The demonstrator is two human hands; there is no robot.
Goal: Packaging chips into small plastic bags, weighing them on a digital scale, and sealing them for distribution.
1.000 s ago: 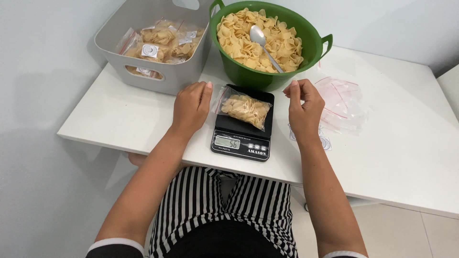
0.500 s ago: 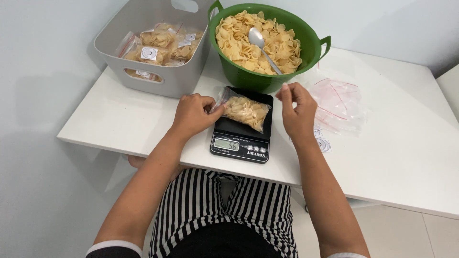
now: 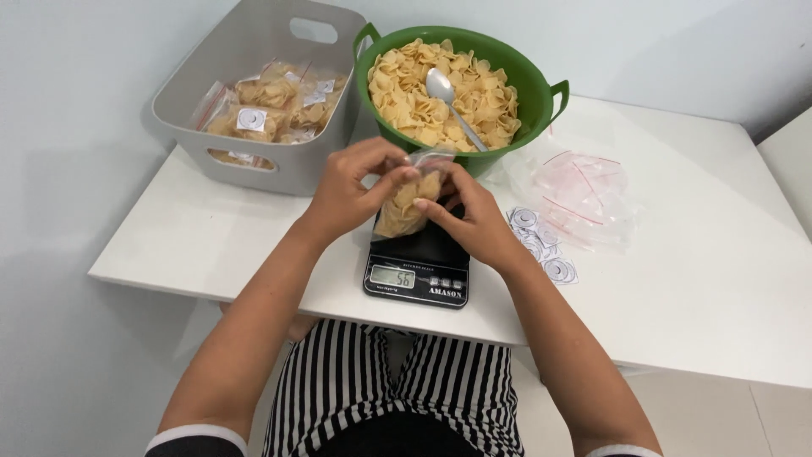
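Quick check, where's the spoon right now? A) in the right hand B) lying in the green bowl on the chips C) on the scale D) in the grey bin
B: the metal spoon lies on the chips inside the green bowl, while both hands, left hand and right hand, hold the small bag of chips over the scale.

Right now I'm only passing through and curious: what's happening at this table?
A person's left hand and right hand hold a small clear bag of chips upright over a black kitchen scale, pinching its top. Behind stand a green bowl of chips with a spoon, and a grey bin of filled bags.
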